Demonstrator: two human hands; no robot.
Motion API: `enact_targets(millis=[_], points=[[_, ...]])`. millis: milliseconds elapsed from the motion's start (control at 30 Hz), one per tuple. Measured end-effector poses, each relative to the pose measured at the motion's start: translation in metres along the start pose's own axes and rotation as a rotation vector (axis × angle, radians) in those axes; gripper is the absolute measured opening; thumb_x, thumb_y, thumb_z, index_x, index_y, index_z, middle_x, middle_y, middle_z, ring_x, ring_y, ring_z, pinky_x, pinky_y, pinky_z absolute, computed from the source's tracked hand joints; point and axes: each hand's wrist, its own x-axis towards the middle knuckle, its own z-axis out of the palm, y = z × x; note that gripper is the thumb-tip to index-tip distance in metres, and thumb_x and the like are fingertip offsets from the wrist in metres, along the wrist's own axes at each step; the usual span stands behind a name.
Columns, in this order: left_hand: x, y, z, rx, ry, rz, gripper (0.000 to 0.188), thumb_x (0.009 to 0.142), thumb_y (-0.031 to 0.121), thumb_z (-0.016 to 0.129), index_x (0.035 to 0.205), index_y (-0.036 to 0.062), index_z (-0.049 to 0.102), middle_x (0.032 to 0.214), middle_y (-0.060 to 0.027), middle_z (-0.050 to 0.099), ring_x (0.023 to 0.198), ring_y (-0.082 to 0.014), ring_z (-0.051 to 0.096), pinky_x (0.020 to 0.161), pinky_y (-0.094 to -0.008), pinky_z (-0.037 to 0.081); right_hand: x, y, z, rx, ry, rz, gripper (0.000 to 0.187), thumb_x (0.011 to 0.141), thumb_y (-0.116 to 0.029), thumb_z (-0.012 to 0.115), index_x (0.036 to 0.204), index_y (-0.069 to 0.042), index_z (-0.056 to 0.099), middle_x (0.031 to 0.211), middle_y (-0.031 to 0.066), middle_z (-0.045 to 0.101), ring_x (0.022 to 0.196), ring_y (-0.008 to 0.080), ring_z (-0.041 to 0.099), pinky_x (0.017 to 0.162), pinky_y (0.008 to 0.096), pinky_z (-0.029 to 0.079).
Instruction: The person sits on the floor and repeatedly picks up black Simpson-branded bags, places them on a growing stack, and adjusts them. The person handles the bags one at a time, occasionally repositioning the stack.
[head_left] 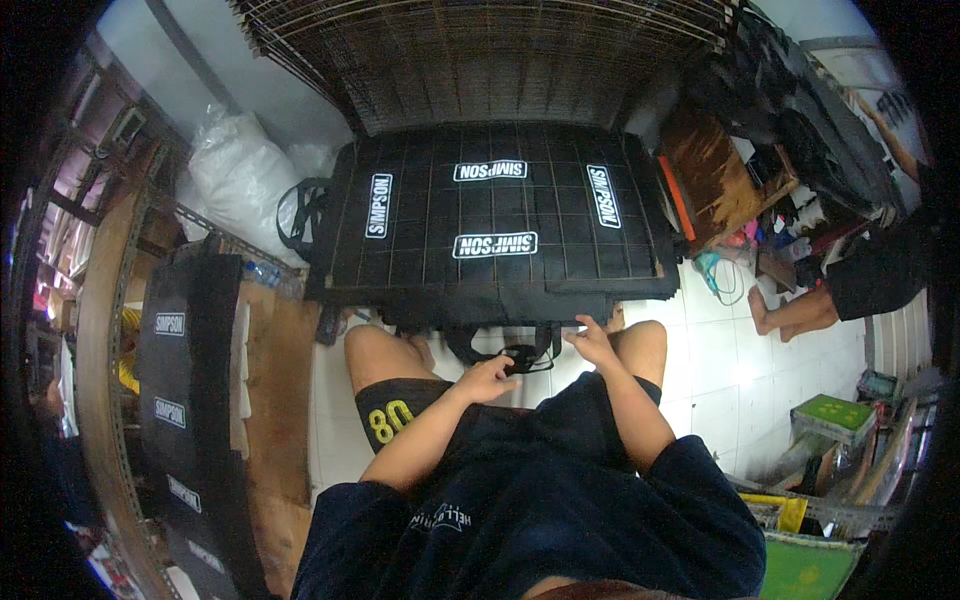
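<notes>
A wide black fabric panel (430,205) lies under a thin wire grid in front of me, with several white printed patches on it. Black strap handles (545,347) hang from the near edge of the black stack. My left hand (487,380) is beside the hanging strap, palm turned inward and fingers apart. Over my right thigh, my right hand (592,343) reaches up toward the near edge of the stack with its fingers spread. I see nothing held in either hand.
A tilted stack of wire racks (480,70) rises behind the panel. Black printed pieces (185,370) lie on a wooden board at left, near a white plastic bag (235,165). Another person's bare legs (795,315) show at right, near a teal-handled tool (707,265).
</notes>
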Motion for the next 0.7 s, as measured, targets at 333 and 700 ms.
enact_targets(millis=[333,700], points=[[0.004,0.000,-0.001,-0.064,-0.017,-0.033,0.062,0.077,0.047,0.065,0.123,0.0096,0.046,0.095,-0.0132,0.062,0.085,-0.0260,0.062,0.075,-0.0361,0.049,0.002,0.010,-0.004,-0.099,0.004,-0.048,0.071,0.074,-0.041,0.068,0.127,-0.003,0.040,0.083,0.0162,0.065,0.085,0.0268,0.063,0.077,0.0349,0.046],[0.004,-0.001,0.002,-0.024,-0.031,-0.042,0.063,0.077,0.047,0.064,0.124,0.0099,0.045,0.093,-0.0108,0.063,0.088,-0.0241,0.061,0.077,-0.0345,0.047,0.008,0.017,-0.003,-0.148,0.021,-0.012,0.073,0.073,-0.041,0.068,0.129,-0.004,0.039,0.096,0.0206,0.063,0.094,0.0312,0.061,0.084,0.0363,0.045]])
